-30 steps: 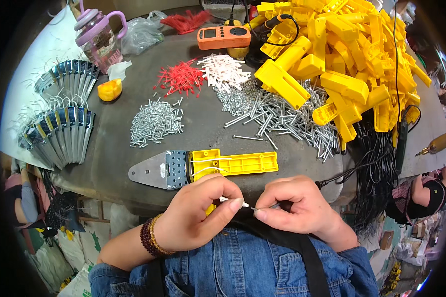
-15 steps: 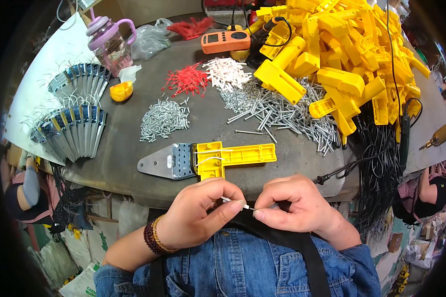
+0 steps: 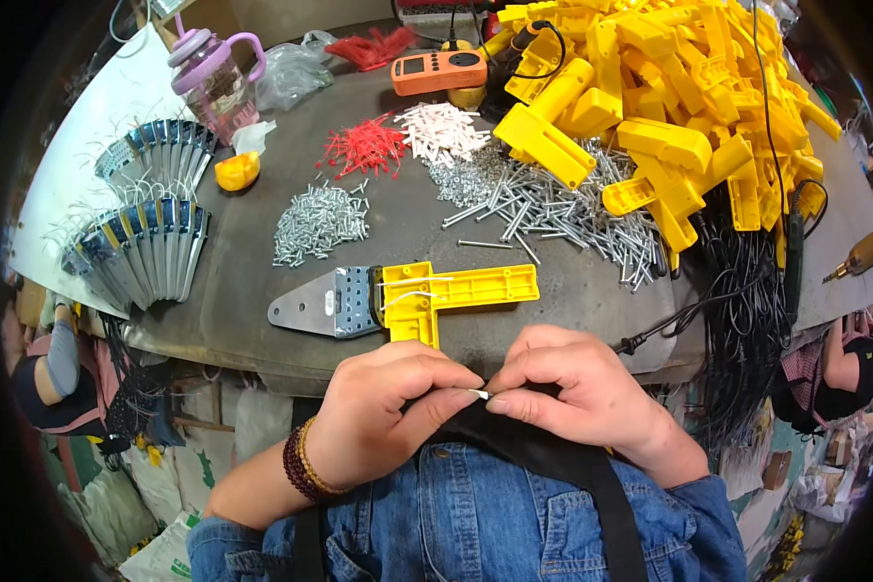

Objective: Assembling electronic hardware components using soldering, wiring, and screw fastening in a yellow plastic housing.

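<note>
Pinching one small white piece, left hand and right hand — now closer together — nearly touch.

white tube, yellow housing, grey plate, red pieces, orange meter

Screws on the table, left of the bolts, behind the plate-and-handle assembly

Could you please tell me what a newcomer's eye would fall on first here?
Probably the heap of yellow casings, bright and tangled across the table's far right. Next, perhaps, the left hand and right hand, meeting at a tiny white piece near the table's front edge. The red pile also stands out, beside the white pile at mid-table.
</note>
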Demonstrator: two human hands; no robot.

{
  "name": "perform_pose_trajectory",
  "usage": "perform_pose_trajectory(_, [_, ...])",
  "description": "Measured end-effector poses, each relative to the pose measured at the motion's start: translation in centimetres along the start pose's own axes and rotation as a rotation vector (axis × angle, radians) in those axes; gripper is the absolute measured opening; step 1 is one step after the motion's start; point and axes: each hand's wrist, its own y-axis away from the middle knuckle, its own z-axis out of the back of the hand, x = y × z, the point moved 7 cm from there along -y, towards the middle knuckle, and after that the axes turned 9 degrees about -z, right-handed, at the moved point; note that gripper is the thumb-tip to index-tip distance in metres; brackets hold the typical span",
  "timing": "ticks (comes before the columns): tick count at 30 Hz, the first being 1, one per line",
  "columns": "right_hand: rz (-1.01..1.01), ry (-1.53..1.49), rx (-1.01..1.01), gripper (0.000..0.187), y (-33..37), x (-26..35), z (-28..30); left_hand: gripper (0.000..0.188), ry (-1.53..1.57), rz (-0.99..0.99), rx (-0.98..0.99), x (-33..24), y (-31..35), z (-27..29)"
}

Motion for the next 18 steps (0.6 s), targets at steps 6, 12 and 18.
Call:
perform_pose_trajectory(6, [0.012, 0.038, -0.035, 0.009, -0.1, 0.2, 0.6, 0.015, 0.174, 0.263, 0.124, 1.3, 0.0, -0.5])
perform_pose_trajectory(12, [0.043, 0.031, -0.027, 0.010, -0.4, 0.4, 0.7, 0.022, 0.740, 0.513, -0.019, 3.5, 1.3, -1.7])
perform_pose_trajectory(18, [0.038, 0.038, -0.038, 0.010, -0.2, 0.3, 1.0, 0.022, 0.834, 0.583, 0.022, 3.7, 1.0, -2.2])
